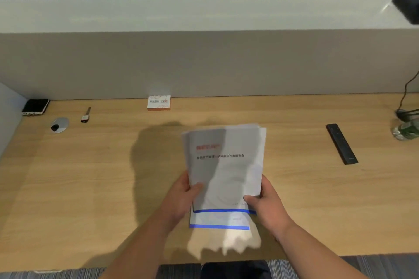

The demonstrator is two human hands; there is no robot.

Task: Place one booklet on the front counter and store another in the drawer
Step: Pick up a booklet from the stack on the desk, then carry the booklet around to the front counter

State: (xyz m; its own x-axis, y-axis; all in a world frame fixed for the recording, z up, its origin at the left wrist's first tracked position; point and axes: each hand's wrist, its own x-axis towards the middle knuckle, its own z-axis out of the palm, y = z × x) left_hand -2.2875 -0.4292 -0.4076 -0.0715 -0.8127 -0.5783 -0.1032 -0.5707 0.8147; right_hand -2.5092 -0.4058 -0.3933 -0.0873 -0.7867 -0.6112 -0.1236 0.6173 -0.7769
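Above the wooden desk [90, 188], both hands hold two white booklets, fanned so each blue bottom stripe shows. Left hand [181, 195] is closed on the top booklet [226, 165]; right hand [267, 201] pinches its right edge (whether it also grips the lower booklet [217, 219] is unclear). Beyond rises the white front counter [204, 13].

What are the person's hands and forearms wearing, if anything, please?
Nothing shows on them. The left hand and the right hand are bare, with no gloves, and no rings can be made out on the fingers. Both forearms are uncovered down to the bottom edge of the picture, with no sleeve, watch or wristband in view.
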